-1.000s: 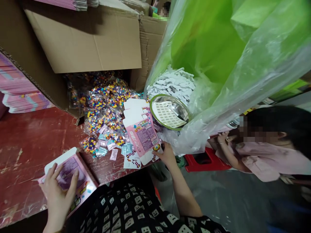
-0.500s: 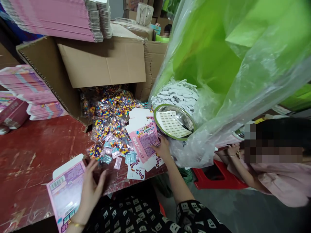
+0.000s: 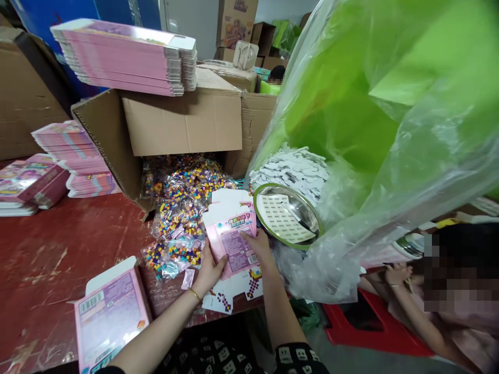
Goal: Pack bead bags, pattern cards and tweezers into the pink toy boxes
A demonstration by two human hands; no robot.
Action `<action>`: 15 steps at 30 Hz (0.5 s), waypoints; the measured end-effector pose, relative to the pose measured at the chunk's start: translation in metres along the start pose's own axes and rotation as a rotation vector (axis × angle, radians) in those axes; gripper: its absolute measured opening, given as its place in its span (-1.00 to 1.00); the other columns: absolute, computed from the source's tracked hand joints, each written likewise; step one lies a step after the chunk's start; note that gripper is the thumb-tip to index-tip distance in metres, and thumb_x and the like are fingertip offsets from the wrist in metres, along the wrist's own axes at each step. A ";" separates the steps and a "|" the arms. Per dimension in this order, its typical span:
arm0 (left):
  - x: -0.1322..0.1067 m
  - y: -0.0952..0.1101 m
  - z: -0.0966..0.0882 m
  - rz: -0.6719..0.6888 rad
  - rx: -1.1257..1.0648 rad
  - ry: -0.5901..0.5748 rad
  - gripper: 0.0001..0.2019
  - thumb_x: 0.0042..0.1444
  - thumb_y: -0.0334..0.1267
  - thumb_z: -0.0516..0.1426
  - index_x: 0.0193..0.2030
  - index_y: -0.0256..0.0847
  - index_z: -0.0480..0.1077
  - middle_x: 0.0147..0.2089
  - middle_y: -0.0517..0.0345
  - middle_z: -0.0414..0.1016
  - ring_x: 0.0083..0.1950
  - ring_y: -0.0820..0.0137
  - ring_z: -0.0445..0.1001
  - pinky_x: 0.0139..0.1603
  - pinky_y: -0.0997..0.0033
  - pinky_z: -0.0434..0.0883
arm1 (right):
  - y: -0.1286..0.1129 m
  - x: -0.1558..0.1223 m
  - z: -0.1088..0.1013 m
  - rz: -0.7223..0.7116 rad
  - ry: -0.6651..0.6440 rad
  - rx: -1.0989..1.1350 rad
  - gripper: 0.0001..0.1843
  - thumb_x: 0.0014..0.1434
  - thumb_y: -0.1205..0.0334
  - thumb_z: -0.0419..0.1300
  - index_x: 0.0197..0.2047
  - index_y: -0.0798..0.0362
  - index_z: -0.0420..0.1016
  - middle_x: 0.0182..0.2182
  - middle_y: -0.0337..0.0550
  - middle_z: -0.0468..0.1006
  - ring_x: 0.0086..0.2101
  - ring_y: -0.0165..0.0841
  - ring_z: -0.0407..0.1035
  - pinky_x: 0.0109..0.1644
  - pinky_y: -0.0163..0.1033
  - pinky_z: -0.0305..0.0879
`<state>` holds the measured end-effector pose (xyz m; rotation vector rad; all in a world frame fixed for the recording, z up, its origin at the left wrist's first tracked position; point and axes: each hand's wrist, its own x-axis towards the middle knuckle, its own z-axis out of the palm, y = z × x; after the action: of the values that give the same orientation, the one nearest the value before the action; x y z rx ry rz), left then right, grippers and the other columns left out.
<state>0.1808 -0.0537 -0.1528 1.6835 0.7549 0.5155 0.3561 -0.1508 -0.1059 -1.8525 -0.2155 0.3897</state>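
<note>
In the head view, the flat pink carton [image 3: 233, 240] you are working on lies just below the middle of the frame, on top of a small stack of the same blanks at the near edge of the red table [image 3: 58, 244]. Its long axis runs from lower right to upper left, away from you, with the white tuck flaps at the far end pointing toward the heap of coloured bead packets [image 3: 183, 208].

Both your hands are on it. Your left hand [image 3: 210, 267] comes in from the lower left and grips the carton's near left edge, fingers curled up against the side, a thin bracelet at the wrist. Your right hand [image 3: 259, 246] lies on the right half of the printed face, fingers bent and pressing on the panel near the barcode. Neither is clenched; each is partly open and in contact with the carton. The right hand sits slightly farther along the carton, the left nearer its close corner.

A second carton [image 3: 111, 314] lies apart, at the lower left of the frame, touched by neither hand. Just right of your right hand stands a steel bowl [image 3: 288, 215] holding a printed sheet, against the big clear plastic bag [image 3: 370, 156]. At lower right another person's hand [image 3: 395, 272] works separately.
</note>
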 end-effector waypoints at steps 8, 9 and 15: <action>0.004 0.002 0.004 0.008 0.054 0.052 -0.22 0.07 -0.02 0.19 0.36 -0.31 0.06 0.34 -0.30 0.14 0.42 -0.11 0.00 0.40 -0.17 -0.04 | -0.011 0.004 -0.007 0.089 -0.118 0.236 -0.45 -0.29 -0.04 0.47 -0.29 0.09 0.46 -0.41 -0.10 0.63 -0.37 -0.17 0.51 -0.29 -0.12 0.43; 0.004 0.004 0.004 0.015 0.062 0.040 -0.23 0.07 -0.02 0.20 0.35 -0.32 0.07 0.33 -0.32 0.15 0.41 -0.11 0.02 0.39 -0.17 -0.02 | -0.011 0.006 -0.008 0.092 -0.135 0.255 -0.44 -0.30 -0.06 0.47 -0.29 0.09 0.47 -0.42 -0.11 0.63 -0.37 -0.17 0.51 -0.28 -0.12 0.43; -0.001 0.025 -0.007 0.116 0.110 0.031 -0.21 0.07 -0.03 0.21 0.36 -0.33 0.05 0.34 -0.34 0.15 0.39 -0.10 0.08 0.39 -0.18 -0.01 | -0.012 0.007 -0.011 0.133 -0.216 0.394 -0.39 -0.24 -0.19 0.43 -0.23 0.10 0.54 -0.38 -0.08 0.65 -0.35 -0.13 0.53 -0.23 -0.05 0.46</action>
<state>0.1808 -0.0527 -0.1264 1.8332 0.7217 0.5906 0.3673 -0.1543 -0.0922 -1.4400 -0.1488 0.6760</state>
